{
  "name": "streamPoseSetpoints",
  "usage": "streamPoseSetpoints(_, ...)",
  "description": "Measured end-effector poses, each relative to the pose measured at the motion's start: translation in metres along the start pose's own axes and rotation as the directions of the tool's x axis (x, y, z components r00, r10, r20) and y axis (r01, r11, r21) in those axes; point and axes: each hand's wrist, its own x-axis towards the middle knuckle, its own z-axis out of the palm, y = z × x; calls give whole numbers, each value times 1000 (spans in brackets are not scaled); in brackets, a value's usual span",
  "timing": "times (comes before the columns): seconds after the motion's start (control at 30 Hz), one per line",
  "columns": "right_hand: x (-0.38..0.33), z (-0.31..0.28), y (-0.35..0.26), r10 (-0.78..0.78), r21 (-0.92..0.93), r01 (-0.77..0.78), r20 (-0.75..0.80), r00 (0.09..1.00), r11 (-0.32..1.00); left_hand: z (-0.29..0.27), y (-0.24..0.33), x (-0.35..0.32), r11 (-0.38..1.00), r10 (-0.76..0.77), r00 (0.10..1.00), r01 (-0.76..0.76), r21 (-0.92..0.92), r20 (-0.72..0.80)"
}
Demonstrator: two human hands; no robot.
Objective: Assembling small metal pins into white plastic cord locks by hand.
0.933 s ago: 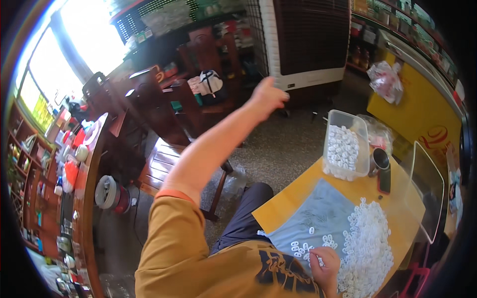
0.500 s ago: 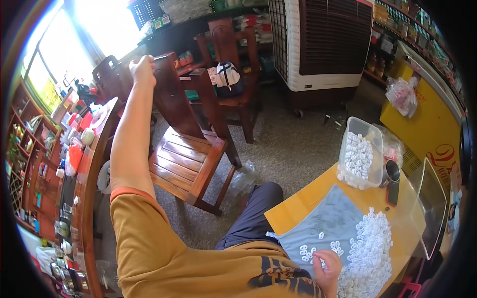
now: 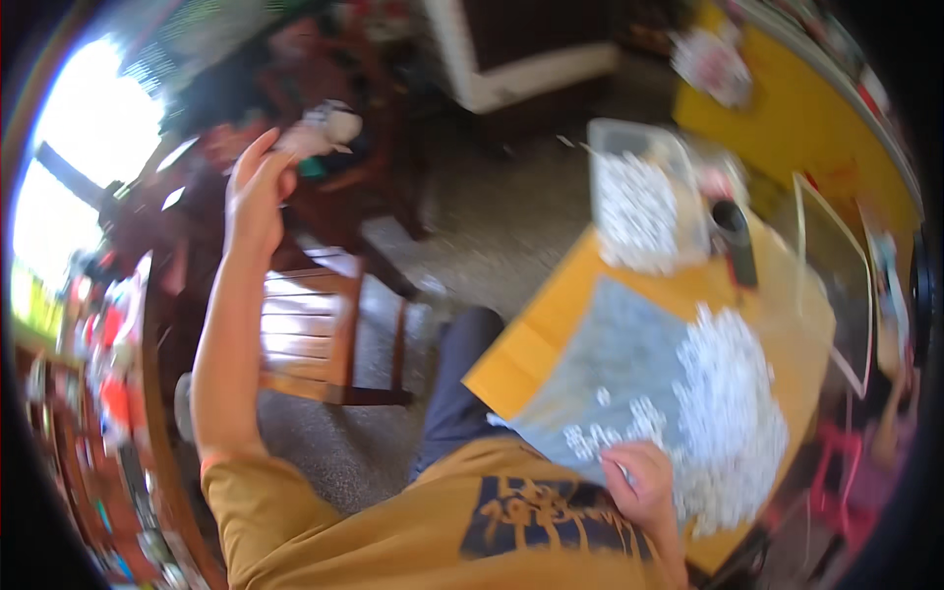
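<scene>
Head view has the left hand [image 3: 256, 202] loosely parted at ten o'clock, while the right hand [image 3: 641, 482], curled at five, contents too blurred to tell, seems steadiest low beside white pieces [image 3: 733, 423] heaped at four.

Bare left forearm [image 3: 224, 364] raised, near-vertical along left side of frame; bare left hand [image 3: 258, 202] at upper left, fingers loosely apart, slightly bent. Bare right hand [image 3: 641, 482] low, right of centre, fingers curled; grip unclear.
</scene>
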Motion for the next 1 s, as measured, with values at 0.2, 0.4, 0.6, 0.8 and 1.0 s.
streamPoseSetpoints(0.2,2,5,11,21,98,-19,-16,1000,995,76,-54,-169,955,-259,863,161,251,433)
streamPoseSetpoints(0.4,0,-4,22,72,44,-69,-72,995,997,134,-68,-260,863,200,676,-465,199,709)
streamPoseSetpoints(0.6,40,-28,48,77,-378,-122,-133,988,918,148,-56,-286,935,154,736,-324,144,659)
streamPoseSetpoints(0.8,69,-32,83,203,-403,-207,-52,978,892,140,-57,-289,941,137,732,-307,144,667)
streamPoseSetpoints(1.0,76,-22,89,326,-350,-300,15,945,887,134,-64,-295,970,48,773,-187,155,633)
